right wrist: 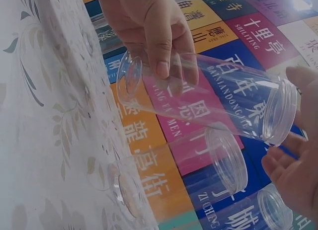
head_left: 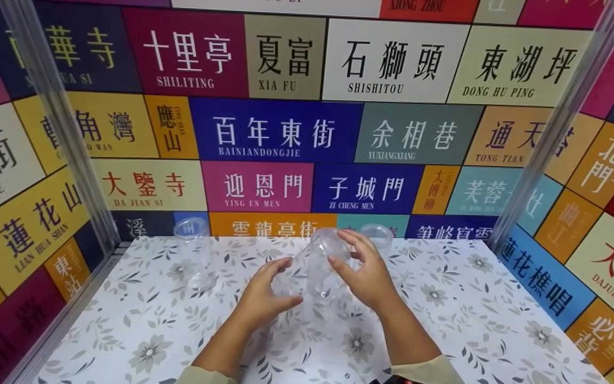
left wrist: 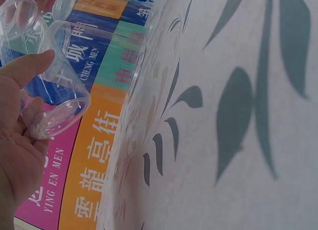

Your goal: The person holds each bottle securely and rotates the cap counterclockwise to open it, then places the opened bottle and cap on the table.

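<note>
A clear plastic cup (right wrist: 223,98) lies tilted in the air between my two hands. My right hand (head_left: 365,272) holds it at the wide rim, thumb on one side and fingers on the other. Around its narrower base end is my left hand (head_left: 269,298), with the thumb in front and the fingers behind, partly seen through the plastic. Just behind the held cup, a second clear cup (head_left: 324,285) stands upright on the table. The two overlap in the head view, so their outlines are hard to separate there.
Another clear cup (head_left: 195,261) stands at the table's back left, and one more (head_left: 379,234) at the back right, partly hidden by my right hand. The floral-covered table (head_left: 152,314) meets a wall of coloured sign panels (head_left: 275,130), with metal posts (head_left: 67,122) at the corners.
</note>
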{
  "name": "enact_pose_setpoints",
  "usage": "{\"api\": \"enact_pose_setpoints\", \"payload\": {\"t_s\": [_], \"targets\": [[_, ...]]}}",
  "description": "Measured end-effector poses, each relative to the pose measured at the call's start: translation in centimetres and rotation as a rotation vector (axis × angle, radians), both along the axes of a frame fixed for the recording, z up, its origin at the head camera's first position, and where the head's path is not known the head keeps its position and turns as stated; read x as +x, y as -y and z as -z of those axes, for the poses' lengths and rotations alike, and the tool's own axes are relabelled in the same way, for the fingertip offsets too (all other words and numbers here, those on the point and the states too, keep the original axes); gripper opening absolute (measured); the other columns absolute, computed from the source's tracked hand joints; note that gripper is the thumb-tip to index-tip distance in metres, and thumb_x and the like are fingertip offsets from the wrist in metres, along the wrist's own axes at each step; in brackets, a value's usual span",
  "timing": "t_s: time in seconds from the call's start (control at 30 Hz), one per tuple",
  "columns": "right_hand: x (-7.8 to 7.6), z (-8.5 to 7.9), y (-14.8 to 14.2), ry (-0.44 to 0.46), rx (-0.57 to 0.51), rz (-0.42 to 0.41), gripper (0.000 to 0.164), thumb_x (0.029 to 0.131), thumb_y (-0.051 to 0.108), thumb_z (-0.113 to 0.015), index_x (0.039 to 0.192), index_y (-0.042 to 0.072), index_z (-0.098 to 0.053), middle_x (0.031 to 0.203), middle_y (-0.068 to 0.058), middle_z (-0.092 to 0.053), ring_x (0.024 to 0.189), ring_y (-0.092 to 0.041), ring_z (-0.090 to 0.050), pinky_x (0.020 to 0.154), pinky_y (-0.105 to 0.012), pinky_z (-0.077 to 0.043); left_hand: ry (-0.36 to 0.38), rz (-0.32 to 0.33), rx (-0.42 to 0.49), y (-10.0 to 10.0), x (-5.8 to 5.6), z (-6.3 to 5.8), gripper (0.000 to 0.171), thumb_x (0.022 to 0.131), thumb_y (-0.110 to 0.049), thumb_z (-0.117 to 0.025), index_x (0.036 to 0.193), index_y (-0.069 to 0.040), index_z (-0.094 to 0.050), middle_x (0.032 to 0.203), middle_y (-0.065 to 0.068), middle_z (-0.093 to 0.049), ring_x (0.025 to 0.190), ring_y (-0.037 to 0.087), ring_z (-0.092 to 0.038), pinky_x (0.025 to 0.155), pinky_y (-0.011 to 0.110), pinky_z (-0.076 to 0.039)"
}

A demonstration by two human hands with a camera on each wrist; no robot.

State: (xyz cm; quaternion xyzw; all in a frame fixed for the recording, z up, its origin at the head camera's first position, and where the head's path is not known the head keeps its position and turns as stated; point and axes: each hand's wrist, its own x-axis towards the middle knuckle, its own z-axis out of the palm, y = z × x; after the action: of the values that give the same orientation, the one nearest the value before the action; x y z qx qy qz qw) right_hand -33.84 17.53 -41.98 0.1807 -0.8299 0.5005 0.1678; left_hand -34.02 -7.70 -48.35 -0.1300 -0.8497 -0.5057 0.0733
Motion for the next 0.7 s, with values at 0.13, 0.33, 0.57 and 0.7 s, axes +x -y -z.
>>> {"api": "enact_pose_setpoints", "payload": {"t_s": [0.13, 0.33, 0.57, 0.7], "targets": [[0.15, -0.20, 0.01, 0.026, -0.008, 0.063, 0.061, 0.096, 0.045, -0.080, 0.149, 0.019, -0.063, 0.156, 0.000, -0.055, 0.134, -0.025, -0.058, 0.111, -0.052, -0.054, 0.004, -0.002, 0.007, 0.08, -0.05, -0.09, 0.081, 0.081, -0.027, -0.094, 0.153, -0.030, -0.056, 0.158, -0.001, -0.058, 0.152, 0.030, -0.050, 0.128, 0.061, -0.038], [0.34, -0.26, 0.17, 0.043, 0.001, 0.104, 0.058, 0.093, 0.048, -0.082, 0.143, 0.021, -0.069, 0.148, 0.000, -0.060, 0.120, -0.023, -0.061, 0.103, -0.052, -0.057, 0.000, 0.003, 0.011, 0.19, -0.07, -0.09, 0.080, 0.082, -0.026, -0.094, 0.153, -0.029, -0.057, 0.158, -0.001, -0.058, 0.152, 0.030, -0.050, 0.128, 0.060, -0.038], [0.36, -0.28, 0.27, 0.046, 0.001, 0.088, 0.049, 0.097, 0.041, -0.079, 0.141, 0.021, -0.070, 0.151, 0.002, -0.060, 0.120, -0.021, -0.061, 0.104, -0.051, -0.058, 0.002, 0.003, 0.015, 0.15, -0.04, -0.09, 0.079, 0.083, -0.024, -0.093, 0.153, -0.028, -0.057, 0.158, 0.000, -0.058, 0.152, 0.031, -0.050, 0.128, 0.061, -0.038], [0.48, -0.25, 0.23, 0.040, 0.013, 0.058, 0.048, 0.099, 0.037, -0.077, 0.144, 0.022, -0.068, 0.156, 0.004, -0.059, 0.128, -0.022, -0.061, 0.108, -0.049, -0.058, 0.015, -0.006, 0.012, 0.18, -0.07, -0.03, 0.080, 0.082, -0.024, -0.094, 0.153, -0.030, -0.057, 0.157, -0.002, -0.059, 0.152, 0.030, -0.050, 0.128, 0.061, -0.038]]}}
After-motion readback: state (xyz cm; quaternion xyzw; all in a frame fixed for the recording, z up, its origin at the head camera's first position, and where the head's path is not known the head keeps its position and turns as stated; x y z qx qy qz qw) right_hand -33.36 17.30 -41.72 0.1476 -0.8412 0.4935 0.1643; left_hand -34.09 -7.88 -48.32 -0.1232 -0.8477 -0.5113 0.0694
